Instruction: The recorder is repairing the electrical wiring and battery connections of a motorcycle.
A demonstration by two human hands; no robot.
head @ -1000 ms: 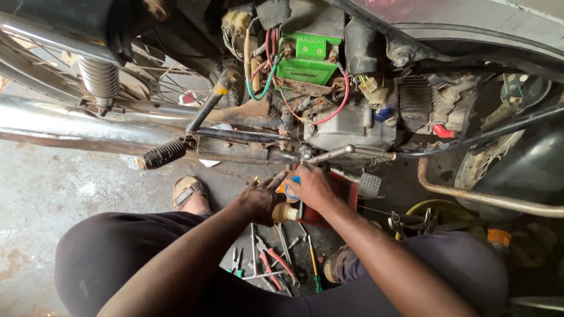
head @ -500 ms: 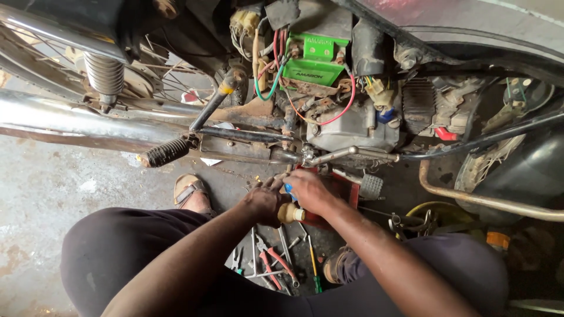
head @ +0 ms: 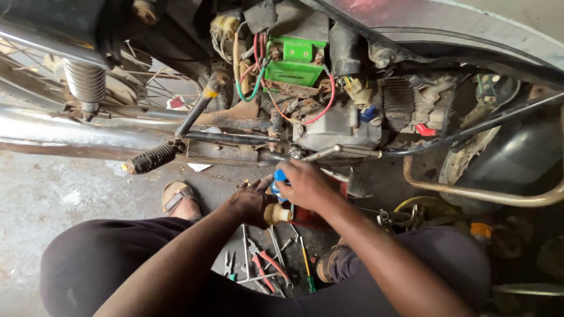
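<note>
- Nearest us, pliers (head: 262,264) and screwdrivers (head: 305,265) lay on the floor between our knees.
- Our left hand (head: 249,201) curled around a tan nozzle (head: 276,213) on a red can (head: 311,216).
- Our right hand (head: 305,185) closed on a blue cap (head: 279,176) just above it.
- Beyond sat the motorcycle's engine (head: 338,126) and green battery (head: 292,71).

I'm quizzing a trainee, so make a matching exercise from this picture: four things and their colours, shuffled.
Things:
1. battery
2. cap under the right hand
3. sandal
4. bottle neck by the left hand

Colours:
A. blue
B. tan
C. green
D. brown

Pairs: 1-C, 2-A, 3-D, 4-B
</note>
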